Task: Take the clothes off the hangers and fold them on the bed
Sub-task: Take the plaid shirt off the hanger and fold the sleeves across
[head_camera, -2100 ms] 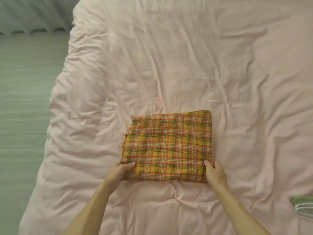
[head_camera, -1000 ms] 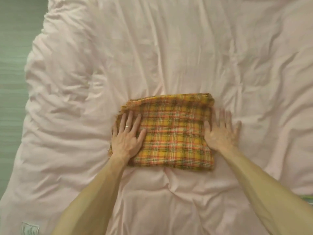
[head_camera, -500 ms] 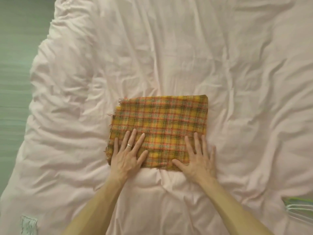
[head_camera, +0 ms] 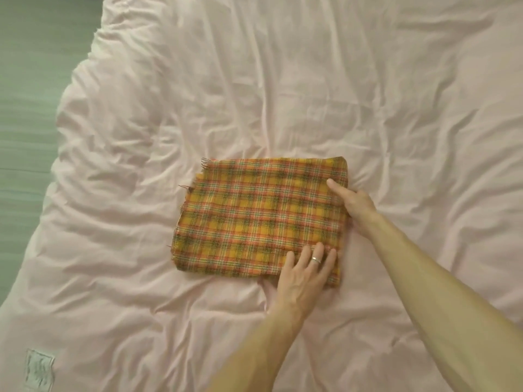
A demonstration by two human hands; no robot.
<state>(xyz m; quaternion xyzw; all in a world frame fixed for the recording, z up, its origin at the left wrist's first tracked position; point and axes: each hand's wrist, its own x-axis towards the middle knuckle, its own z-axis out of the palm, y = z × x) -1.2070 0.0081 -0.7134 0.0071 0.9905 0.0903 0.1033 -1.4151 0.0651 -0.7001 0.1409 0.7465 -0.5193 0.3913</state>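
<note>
Fingers [head_camera: 317,254] of the left hand [head_camera: 302,278] lie straight and slightly spread, pressed flat on the near right corner of the folded plaid cloth [head_camera: 254,219]. One of them wears a silver ring [head_camera: 316,260]. The palm rests partly on the cloth's near edge and partly on the bedding just in front of it.

At the cloth's right edge, the right hand [head_camera: 358,206] lays its thumb [head_camera: 335,188] on top of the fabric near the far right corner. Its other fingers are tucked out of sight under that edge, so the hand pinches the fold between thumb and fingers. Both forearms are bare and reach in from the near right.

This cloth is a yellow-orange plaid with red and green lines, folded into a rough rectangle. It lies flat in the middle of the bed [head_camera: 283,80], its left edge uneven and showing loose fringe threads.

Wrinkled pale pink bedding covers the bed. A small fabric label [head_camera: 39,373] is sewn near its near left corner. Pale green floor [head_camera: 25,108] shows beyond the bed's left edge.
</note>
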